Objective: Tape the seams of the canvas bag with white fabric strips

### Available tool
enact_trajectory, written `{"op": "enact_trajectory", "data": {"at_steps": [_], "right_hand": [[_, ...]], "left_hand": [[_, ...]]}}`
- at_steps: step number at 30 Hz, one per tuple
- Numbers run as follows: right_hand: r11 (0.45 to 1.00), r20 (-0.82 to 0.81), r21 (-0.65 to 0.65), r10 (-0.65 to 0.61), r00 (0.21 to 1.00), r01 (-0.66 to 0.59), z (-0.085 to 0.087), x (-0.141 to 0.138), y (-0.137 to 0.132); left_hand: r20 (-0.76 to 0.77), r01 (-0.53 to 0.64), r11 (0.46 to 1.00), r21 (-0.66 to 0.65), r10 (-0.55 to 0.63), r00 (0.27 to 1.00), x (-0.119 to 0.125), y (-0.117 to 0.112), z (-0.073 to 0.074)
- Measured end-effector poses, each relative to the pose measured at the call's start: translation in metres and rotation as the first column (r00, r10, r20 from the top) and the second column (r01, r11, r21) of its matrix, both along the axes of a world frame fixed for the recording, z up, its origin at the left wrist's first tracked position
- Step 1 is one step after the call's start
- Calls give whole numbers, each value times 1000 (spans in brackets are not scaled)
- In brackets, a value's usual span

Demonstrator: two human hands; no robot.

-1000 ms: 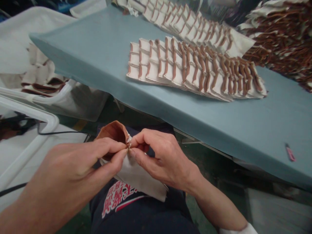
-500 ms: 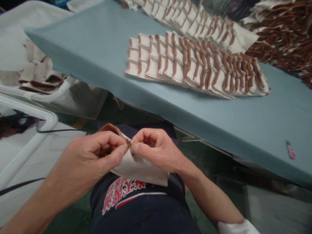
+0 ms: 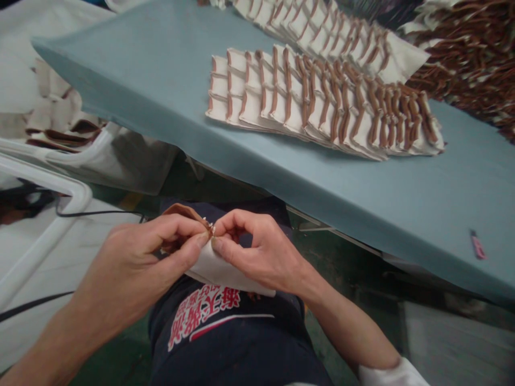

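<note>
A white fabric piece with a brown edge (image 3: 237,276) hangs between my hands above my dark apron (image 3: 225,343), which bears red lettering. My left hand (image 3: 156,252) is closed, thumb and forefinger pinching the brown edge. Fingertip to fingertip with it, my right hand (image 3: 257,249) pinches the fabric at the same seam. Small white bits, perhaps thread ends, stick up where the fingertips meet. The back of the piece is partly hidden by my fingers.
On the blue-covered table (image 3: 161,91) lies a long overlapping row of white and brown fabric pieces (image 3: 322,107), with another row behind. A brown heap (image 3: 462,64) is at the far right. A small pink tool (image 3: 478,246) lies near the table's edge. White tubs (image 3: 80,187) stand left.
Both hands stay pinched on the fabric piece. My right fingertips have shifted slightly left, and the white bits at the seam show more. The lower fabric is more folded up.
</note>
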State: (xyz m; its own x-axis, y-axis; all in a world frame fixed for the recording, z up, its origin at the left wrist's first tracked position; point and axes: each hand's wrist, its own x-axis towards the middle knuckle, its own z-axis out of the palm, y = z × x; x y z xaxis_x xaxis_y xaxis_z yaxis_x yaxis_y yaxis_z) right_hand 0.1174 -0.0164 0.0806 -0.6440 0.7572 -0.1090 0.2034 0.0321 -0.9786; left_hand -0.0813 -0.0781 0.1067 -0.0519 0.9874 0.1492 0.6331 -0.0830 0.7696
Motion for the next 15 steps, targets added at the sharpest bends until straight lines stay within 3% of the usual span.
{"op": "enact_trajectory", "data": {"at_steps": [3, 7, 11, 15], "right_hand": [[1000, 49, 3, -3, 999, 3, 0, -1, 1], [1000, 55, -23, 7, 998, -6, 0, -2, 3], [997, 74, 76, 8, 997, -14, 4, -2, 4], [980, 129, 198, 11, 992, -36, 11, -2, 1]], "left_hand": [[-23, 17, 1000, -2, -17, 1000, -2, -3, -3], [-145, 63, 992, 108, -47, 988, -6, -10, -6], [-287, 177, 967, 183, -120, 950, -11, -14, -7], [-282, 261, 949, 179, -204, 937, -17, -11, -6]]}}
